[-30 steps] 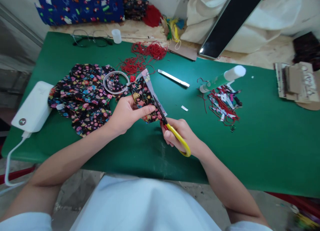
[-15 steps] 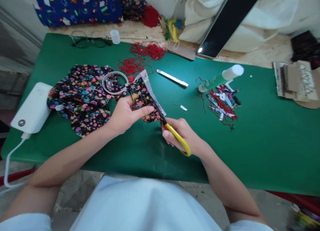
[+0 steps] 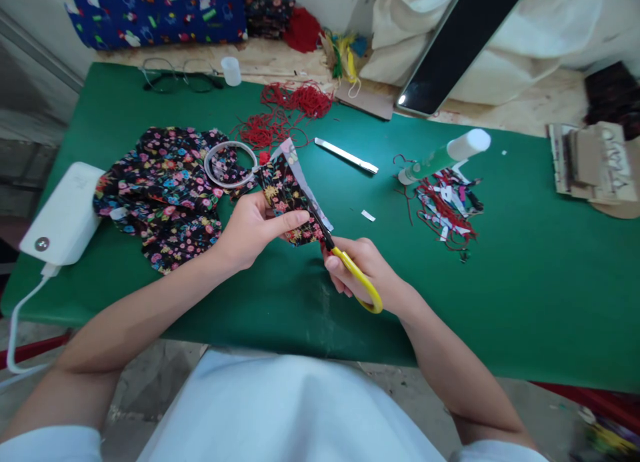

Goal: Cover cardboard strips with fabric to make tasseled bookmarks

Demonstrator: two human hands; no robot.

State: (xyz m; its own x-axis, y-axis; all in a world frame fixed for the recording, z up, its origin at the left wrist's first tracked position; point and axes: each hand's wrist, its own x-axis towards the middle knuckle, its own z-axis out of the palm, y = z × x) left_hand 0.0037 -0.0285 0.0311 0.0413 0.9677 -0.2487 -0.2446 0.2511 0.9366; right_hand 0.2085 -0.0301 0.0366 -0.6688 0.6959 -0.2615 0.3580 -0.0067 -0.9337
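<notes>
Floral cloth piece [image 3: 283, 189], head view: just right of the white ring [image 3: 207, 165], pinched in the left hand [image 3: 250, 229], thumb laid straight over. Closed around scissors [image 3: 355, 272], below-right of the ring: right hand [image 3: 373, 265], fingers curled. Hidden behind cloth: left fingertips. Hard to judge: blade gap.

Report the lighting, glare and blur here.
Head view: table glows pale around the metal tool; head view: bright spot at lower end of black panel; head view: scissors, black-bladed against held cloth, low contrast; head view: print on green tube unreadably soft.
</notes>
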